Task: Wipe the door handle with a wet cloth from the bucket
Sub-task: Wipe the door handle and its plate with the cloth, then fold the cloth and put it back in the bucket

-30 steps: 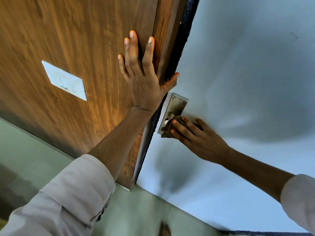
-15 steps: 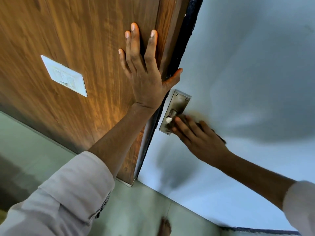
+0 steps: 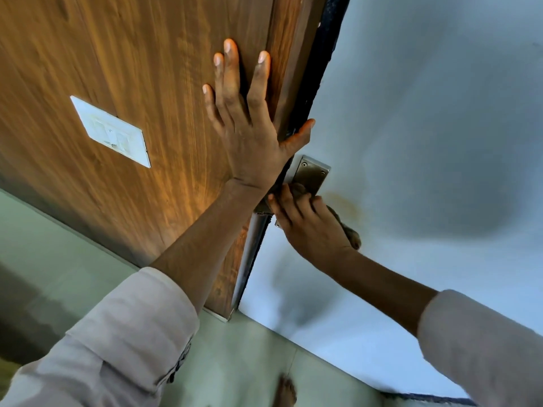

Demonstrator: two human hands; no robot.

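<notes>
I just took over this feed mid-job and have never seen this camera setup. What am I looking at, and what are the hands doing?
There is no machine here: a person wears one wide-angle camera on the head, looking forward and down. The left hand lies flat and open on a wooden panel that carries a white switch plate. The right hand presses a dark cloth against the metal door handle plate on the pale door. The lever itself is hidden under the hand. No bucket is in view.

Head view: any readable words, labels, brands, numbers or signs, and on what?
None can be read.
White switch plate on the wooden panel: faint marks, too blurred to read.
Metal handle plate: only screws show, no lettering.
Cloth under the right hand: plain.
</notes>
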